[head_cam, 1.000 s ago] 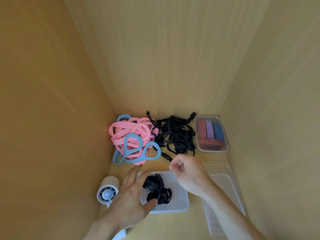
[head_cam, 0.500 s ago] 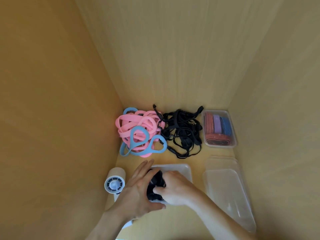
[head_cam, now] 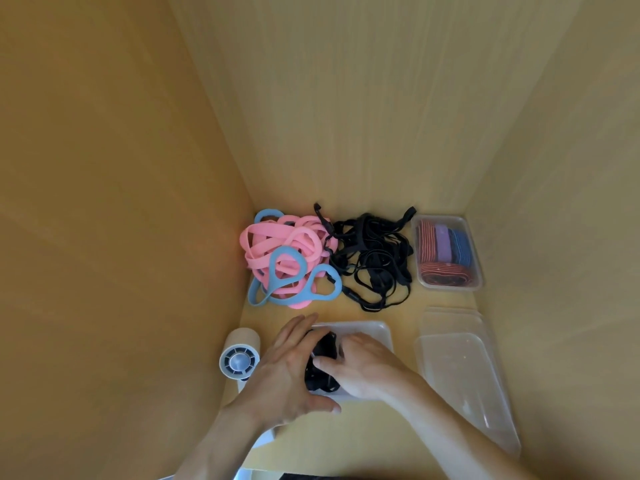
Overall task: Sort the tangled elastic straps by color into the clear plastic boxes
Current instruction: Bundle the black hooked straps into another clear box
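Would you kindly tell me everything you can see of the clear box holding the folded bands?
The clear plastic box is a shallow, lidless rectangle with rounded corners and a thin rim. It sits flat on the wooden floor in the back right corner, beside the right wall. Folded bands, red-striped, purple and blue, fill it. The black strap tangle lies just left; contact is unclear.

We record the desk (head_cam: 401,306) and the walls (head_cam: 346,116) as pale wood-grain board, smooth and matt. The pink straps (head_cam: 277,237) and blue loops (head_cam: 273,271) look rubbery and smooth, with a faint sheen. The black straps (head_cam: 372,258) and the black bundle (head_cam: 323,348) appear to be thin, matt woven elastic. The striped bands (head_cam: 443,247) are ribbed cloth. The far box (head_cam: 446,218), near box (head_cam: 374,330) and empty boxes (head_cam: 460,375) are clear, glossy plastic. The white cylinder (head_cam: 242,341) is matt plastic.
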`<state>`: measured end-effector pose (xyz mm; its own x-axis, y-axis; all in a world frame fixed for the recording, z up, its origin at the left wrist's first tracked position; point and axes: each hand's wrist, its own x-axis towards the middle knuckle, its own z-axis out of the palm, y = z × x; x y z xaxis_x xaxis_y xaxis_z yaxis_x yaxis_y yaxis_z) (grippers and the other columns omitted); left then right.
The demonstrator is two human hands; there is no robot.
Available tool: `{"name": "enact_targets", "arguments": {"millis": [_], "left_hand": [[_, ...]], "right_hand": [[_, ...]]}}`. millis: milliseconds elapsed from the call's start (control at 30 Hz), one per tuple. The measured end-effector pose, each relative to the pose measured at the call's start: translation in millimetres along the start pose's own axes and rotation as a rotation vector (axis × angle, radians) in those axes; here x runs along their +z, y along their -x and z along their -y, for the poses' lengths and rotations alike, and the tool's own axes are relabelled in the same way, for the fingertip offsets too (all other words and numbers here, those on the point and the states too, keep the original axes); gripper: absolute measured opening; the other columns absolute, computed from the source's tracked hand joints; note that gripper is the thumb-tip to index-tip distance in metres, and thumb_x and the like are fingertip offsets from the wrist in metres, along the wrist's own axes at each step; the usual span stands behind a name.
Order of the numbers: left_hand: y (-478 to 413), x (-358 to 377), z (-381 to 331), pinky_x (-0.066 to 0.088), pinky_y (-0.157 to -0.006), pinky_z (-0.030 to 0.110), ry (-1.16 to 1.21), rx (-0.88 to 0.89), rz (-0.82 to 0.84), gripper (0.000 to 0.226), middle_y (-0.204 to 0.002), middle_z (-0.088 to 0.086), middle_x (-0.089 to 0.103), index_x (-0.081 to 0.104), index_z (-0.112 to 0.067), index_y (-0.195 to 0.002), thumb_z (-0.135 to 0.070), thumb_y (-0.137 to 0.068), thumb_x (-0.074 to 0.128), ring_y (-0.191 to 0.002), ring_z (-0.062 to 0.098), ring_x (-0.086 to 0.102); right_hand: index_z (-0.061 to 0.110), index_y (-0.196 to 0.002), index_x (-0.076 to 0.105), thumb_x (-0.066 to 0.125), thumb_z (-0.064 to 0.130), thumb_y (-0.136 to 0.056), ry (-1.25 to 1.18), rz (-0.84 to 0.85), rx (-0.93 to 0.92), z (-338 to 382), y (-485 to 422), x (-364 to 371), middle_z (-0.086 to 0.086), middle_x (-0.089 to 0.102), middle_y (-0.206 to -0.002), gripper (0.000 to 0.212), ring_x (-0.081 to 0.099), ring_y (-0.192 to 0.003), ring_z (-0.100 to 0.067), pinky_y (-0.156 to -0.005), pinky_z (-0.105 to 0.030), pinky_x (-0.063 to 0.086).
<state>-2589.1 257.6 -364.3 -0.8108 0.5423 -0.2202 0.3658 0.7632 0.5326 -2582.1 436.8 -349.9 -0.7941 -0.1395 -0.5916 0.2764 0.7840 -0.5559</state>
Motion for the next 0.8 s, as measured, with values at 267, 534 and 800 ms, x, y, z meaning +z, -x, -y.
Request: {"name": "enact_targets", "arguments": {"millis": [267,534,800], "left_hand": [[-4,-3,-1,0.016,-0.12,0.023,0.105,0.02,-0.028,0.115,-0.157,-0.035,0.003,0.013,-0.058,-0.144,-0.077,-0.051,0.079,-0.147,-0.011,-0.009],[-20,-20,-10,0.026,-0.108,0.009,0.251,0.012,-0.22,0.069,-0.146,-0.037,0.027,0.033,-0.048,-0.143,-0.054,-0.085,0.069,-0.138,-0.018,0.019],[-41,-43,-21,0.034,-0.09,0.001,0.324,-0.066,-0.3,0.047,-0.131,-0.033,0.048,0.049,-0.055,-0.124,-0.03,-0.091,0.071,-0.123,-0.02,0.036]], "right_hand": [[0.031,-0.119,0.057,0.051,0.064,-0.092,-0.067,-0.159,0.047,-17,14,-28,0.013,0.053,-0.116,0.044,0.055,-0.101,-0.009,-0.083,-0.03,0.047],[0.033,-0.081,0.066,0.063,0.023,-0.092,-0.236,-0.595,0.101,-56,-9,-91,0.015,0.066,-0.091,0.015,0.062,-0.088,-0.004,-0.076,-0.025,0.05],[0.027,-0.123,0.059,0.069,0.033,-0.091,0.115,-0.819,0.015,-56,-55,-108,0.003,0.053,-0.121,0.034,0.05,-0.117,-0.019,-0.1,-0.033,0.044]]}}
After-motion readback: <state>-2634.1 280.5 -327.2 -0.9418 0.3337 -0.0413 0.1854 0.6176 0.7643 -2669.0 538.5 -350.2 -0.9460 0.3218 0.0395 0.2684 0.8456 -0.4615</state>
